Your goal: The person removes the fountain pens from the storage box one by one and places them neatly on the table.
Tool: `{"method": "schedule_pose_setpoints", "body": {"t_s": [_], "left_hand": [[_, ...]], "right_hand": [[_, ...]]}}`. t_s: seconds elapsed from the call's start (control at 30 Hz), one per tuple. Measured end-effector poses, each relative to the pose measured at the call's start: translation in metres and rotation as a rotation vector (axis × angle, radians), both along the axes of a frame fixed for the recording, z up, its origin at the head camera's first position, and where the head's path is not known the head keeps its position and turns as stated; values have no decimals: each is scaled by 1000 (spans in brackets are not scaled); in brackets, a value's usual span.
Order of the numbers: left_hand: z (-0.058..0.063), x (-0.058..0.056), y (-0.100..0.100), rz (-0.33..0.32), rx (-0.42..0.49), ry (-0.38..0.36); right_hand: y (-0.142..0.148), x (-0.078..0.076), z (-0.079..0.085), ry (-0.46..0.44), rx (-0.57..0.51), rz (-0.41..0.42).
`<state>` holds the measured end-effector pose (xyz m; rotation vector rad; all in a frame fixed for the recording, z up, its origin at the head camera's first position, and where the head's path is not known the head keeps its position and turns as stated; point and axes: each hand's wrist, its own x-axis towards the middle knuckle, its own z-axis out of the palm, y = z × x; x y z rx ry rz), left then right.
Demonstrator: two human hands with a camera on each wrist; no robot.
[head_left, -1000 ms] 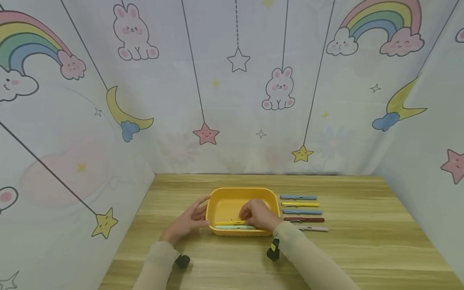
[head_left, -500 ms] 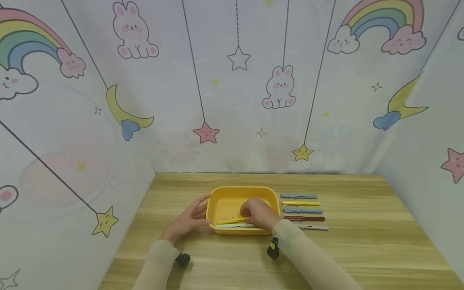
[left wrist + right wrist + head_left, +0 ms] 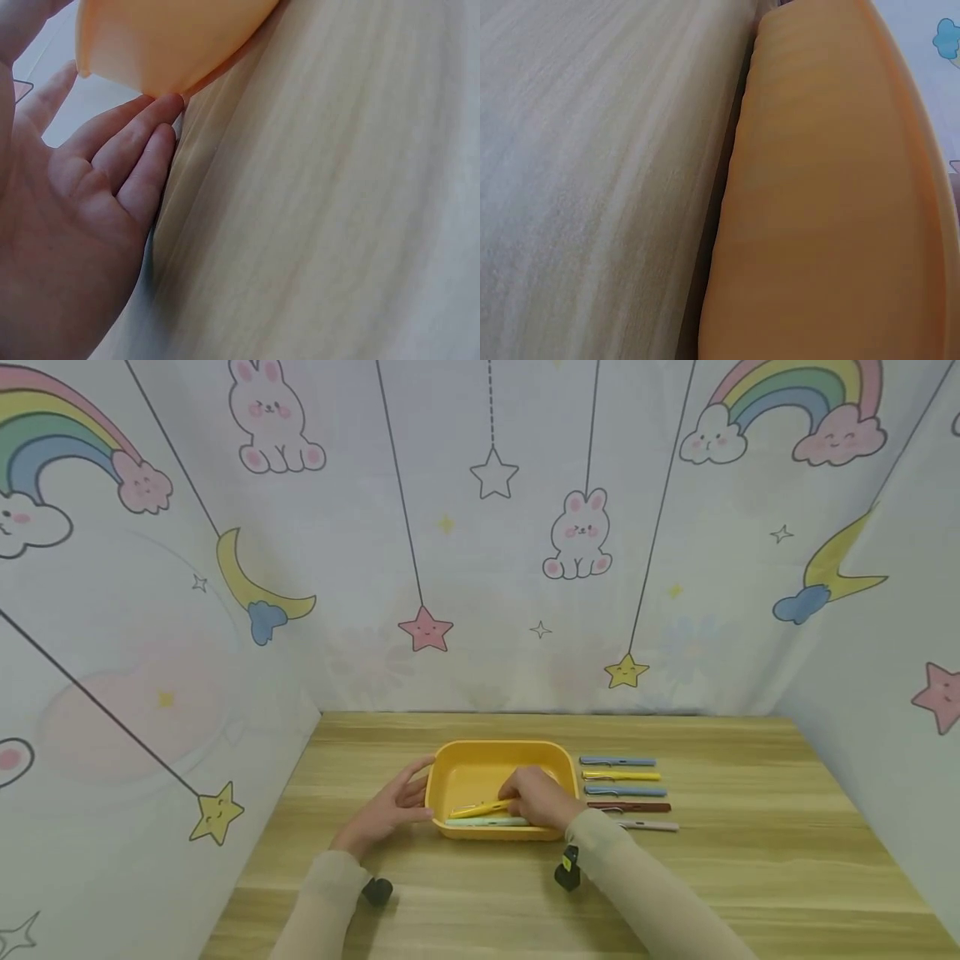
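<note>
A yellow-orange plastic bin [image 3: 504, 833] stands on the table. My left hand [image 3: 386, 810] lies against its left end, fingers extended; in the left wrist view the fingertips [image 3: 169, 105] touch the bin's underside edge. Reaching over the front rim, my right hand [image 3: 542, 797] pinches a yellow pen [image 3: 480, 810] inside the bin, its left end lower than its right. A pale green pen [image 3: 480, 822] lies along the front wall below it, its right part hidden by the hand. The right wrist view holds mostly the bin's outer wall [image 3: 825, 180].
Right of the bin several capped pens lie in a column on the wooden table [image 3: 465, 893]: a blue pen [image 3: 622, 762], a yellow one, another blue one, a dark red pen [image 3: 645, 807] and a pale pink pen [image 3: 652, 827]. A patterned curtain [image 3: 480, 677] encloses the back and sides.
The yellow pen has risen at its right end in my right hand and now slants away from the pale green pen. My left hand stays at the bin's left end.
</note>
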<state>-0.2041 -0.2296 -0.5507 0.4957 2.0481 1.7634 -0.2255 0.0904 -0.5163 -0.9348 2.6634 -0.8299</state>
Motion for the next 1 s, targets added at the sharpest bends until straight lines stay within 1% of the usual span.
{"method": "schedule_pose_setpoints", "body": {"t_s": [0.23,0.5,0.67,0.77,0.87,1.0], "left_hand": [[-2,0,-2,-7,8,0],[-4,0,-2,5,-10,-2],[-3,1,-1,15,-6,-18],[-3,1,-1,19,-6,-19],[-4,0,-2,10,-2,-3],[-5,-1,-2,-9,11,13]], "right_hand": [[-1,2,5,-1,-24,-38],[1,6,7,56,-57,-78],[4,10,11,35,-82,-132],[7,12,14,-7,-123,-156],[10,14,16,-19,-171,-180],[13,17,17,-37,-270,-255]]}}
